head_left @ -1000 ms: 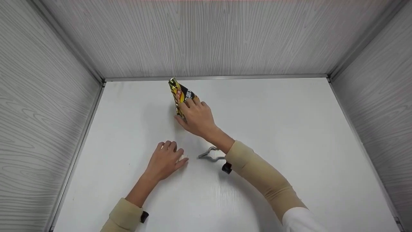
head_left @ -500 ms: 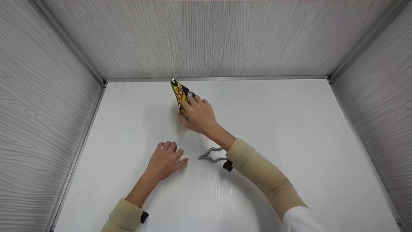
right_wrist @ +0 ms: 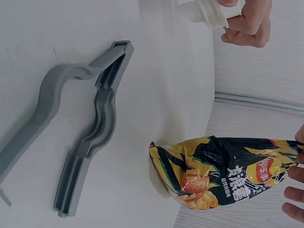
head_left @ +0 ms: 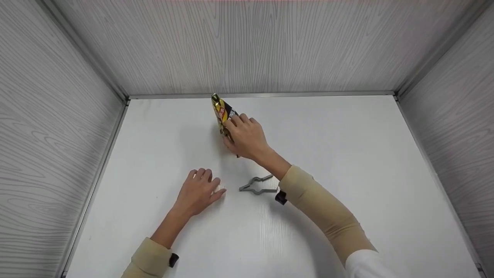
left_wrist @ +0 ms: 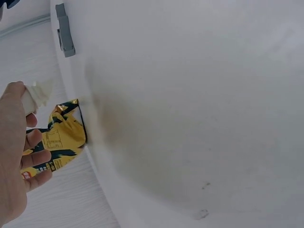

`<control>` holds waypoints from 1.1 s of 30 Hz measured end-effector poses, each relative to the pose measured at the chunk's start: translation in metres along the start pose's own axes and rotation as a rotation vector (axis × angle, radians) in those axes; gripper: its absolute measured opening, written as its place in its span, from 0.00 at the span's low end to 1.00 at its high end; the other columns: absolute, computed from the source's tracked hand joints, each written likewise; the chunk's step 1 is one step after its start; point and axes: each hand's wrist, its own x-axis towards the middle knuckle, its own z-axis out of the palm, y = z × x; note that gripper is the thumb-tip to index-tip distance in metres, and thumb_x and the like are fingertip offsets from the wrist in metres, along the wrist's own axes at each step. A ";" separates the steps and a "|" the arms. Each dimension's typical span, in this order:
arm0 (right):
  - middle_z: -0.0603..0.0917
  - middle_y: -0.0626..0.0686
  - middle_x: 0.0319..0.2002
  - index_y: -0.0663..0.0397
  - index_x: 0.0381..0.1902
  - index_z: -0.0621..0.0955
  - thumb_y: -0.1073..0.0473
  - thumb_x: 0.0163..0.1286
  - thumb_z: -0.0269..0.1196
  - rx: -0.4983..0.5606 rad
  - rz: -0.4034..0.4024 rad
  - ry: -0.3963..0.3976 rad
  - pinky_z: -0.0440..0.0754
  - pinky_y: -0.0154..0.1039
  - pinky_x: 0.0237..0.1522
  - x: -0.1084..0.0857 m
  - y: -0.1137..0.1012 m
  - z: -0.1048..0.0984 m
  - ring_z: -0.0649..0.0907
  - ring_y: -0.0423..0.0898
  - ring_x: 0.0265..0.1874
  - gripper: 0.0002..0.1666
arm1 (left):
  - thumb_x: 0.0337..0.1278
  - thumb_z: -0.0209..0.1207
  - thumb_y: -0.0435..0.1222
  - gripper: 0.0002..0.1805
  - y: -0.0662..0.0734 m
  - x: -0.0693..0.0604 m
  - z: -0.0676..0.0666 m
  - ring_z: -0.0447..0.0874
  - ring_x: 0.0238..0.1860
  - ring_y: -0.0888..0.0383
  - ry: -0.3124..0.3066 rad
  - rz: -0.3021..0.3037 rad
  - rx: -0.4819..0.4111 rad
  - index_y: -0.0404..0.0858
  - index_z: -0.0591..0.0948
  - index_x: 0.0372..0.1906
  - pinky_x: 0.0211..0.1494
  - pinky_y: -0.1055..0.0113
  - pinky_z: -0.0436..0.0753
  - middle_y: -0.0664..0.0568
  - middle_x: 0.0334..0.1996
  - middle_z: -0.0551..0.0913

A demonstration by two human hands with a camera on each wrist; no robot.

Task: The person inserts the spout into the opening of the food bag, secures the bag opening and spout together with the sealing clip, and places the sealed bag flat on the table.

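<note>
In the head view my right hand (head_left: 249, 135) grips a black and yellow potato chip bag (head_left: 221, 110), standing tilted near the back of the table. Printing on the bag (right_wrist: 223, 173) shows in the right wrist view, with my right fingers (right_wrist: 294, 192) at its far end. My left hand (head_left: 194, 195), lower left, pinches a small white plastic piece like a spout or cap (left_wrist: 31, 98) between thumb and forefinger. Its other fingers are loosely bent. Between the hands and under my right forearm lies a grey bag clip (head_left: 256, 189), its two arms spread apart.
The white tabletop (head_left: 366, 154) is enclosed by grey wood-grain panels at the back (head_left: 262, 46) and on both sides. A metal strip (head_left: 301, 94) runs along the back edge. My right sleeve (head_left: 328, 212) passes over part of the clip.
My right hand has shifted slightly to the right with the chip bag, uncovering more of the grey clip. My left hand stays where it was, still pinching the white piece.
</note>
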 end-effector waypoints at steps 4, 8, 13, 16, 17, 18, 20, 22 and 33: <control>0.88 0.54 0.51 0.51 0.55 0.82 0.44 0.75 0.63 -0.010 -0.014 0.009 0.89 0.48 0.47 -0.001 0.003 -0.001 0.87 0.53 0.50 0.20 | 0.71 0.61 0.58 0.20 0.000 0.000 -0.001 0.84 0.49 0.46 -0.004 -0.003 -0.007 0.45 0.83 0.43 0.57 0.49 0.83 0.45 0.44 0.84; 0.89 0.54 0.50 0.50 0.55 0.83 0.45 0.75 0.63 -0.013 -0.022 0.007 0.89 0.48 0.47 -0.001 0.007 -0.002 0.87 0.53 0.49 0.20 | 0.72 0.60 0.58 0.20 -0.001 0.000 -0.002 0.83 0.49 0.47 -0.011 -0.006 -0.009 0.45 0.82 0.42 0.57 0.49 0.83 0.45 0.44 0.84; 0.88 0.54 0.51 0.50 0.56 0.82 0.46 0.73 0.65 -0.026 -0.028 -0.006 0.88 0.48 0.49 -0.002 0.012 -0.004 0.87 0.53 0.50 0.20 | 0.72 0.59 0.59 0.21 -0.003 0.000 -0.003 0.83 0.50 0.47 -0.024 -0.007 0.004 0.46 0.83 0.44 0.58 0.50 0.83 0.45 0.44 0.84; 0.88 0.54 0.50 0.51 0.55 0.82 0.46 0.72 0.66 -0.034 -0.037 0.005 0.88 0.49 0.48 -0.004 0.015 -0.005 0.87 0.53 0.49 0.21 | 0.73 0.59 0.59 0.21 -0.002 0.001 -0.003 0.83 0.49 0.47 -0.020 -0.005 0.008 0.46 0.83 0.45 0.58 0.50 0.83 0.45 0.44 0.84; 0.88 0.54 0.50 0.52 0.54 0.82 0.46 0.72 0.67 -0.038 -0.042 0.011 0.88 0.49 0.48 -0.004 0.016 -0.005 0.87 0.53 0.49 0.21 | 0.73 0.59 0.59 0.21 -0.002 0.001 -0.002 0.83 0.49 0.47 -0.019 -0.003 0.010 0.46 0.83 0.45 0.58 0.50 0.83 0.45 0.44 0.84; 0.88 0.55 0.49 0.52 0.54 0.82 0.46 0.72 0.67 -0.038 -0.046 0.017 0.88 0.49 0.47 -0.005 0.017 -0.006 0.87 0.53 0.48 0.21 | 0.73 0.59 0.59 0.21 -0.002 0.001 -0.002 0.83 0.49 0.46 -0.018 -0.001 0.011 0.46 0.83 0.45 0.58 0.49 0.83 0.45 0.44 0.84; 0.88 0.55 0.49 0.52 0.53 0.82 0.45 0.71 0.69 -0.041 -0.054 0.022 0.89 0.49 0.47 -0.006 0.019 -0.007 0.87 0.54 0.48 0.22 | 0.73 0.59 0.59 0.21 -0.002 0.002 -0.002 0.83 0.49 0.47 -0.017 0.001 0.010 0.45 0.83 0.45 0.57 0.49 0.83 0.45 0.44 0.84; 0.88 0.55 0.49 0.53 0.53 0.83 0.45 0.70 0.70 -0.045 -0.057 0.026 0.89 0.49 0.47 -0.007 0.021 -0.008 0.87 0.53 0.48 0.22 | 0.73 0.59 0.59 0.21 -0.001 0.002 -0.001 0.83 0.49 0.46 -0.019 0.003 0.004 0.45 0.83 0.46 0.57 0.49 0.83 0.45 0.44 0.84; 0.88 0.54 0.44 0.53 0.48 0.84 0.50 0.74 0.65 -0.077 -0.094 0.114 0.89 0.47 0.41 -0.011 0.028 -0.008 0.88 0.53 0.44 0.14 | 0.74 0.57 0.59 0.22 -0.002 0.007 -0.004 0.82 0.52 0.45 -0.073 -0.028 -0.023 0.45 0.83 0.48 0.61 0.48 0.83 0.44 0.46 0.83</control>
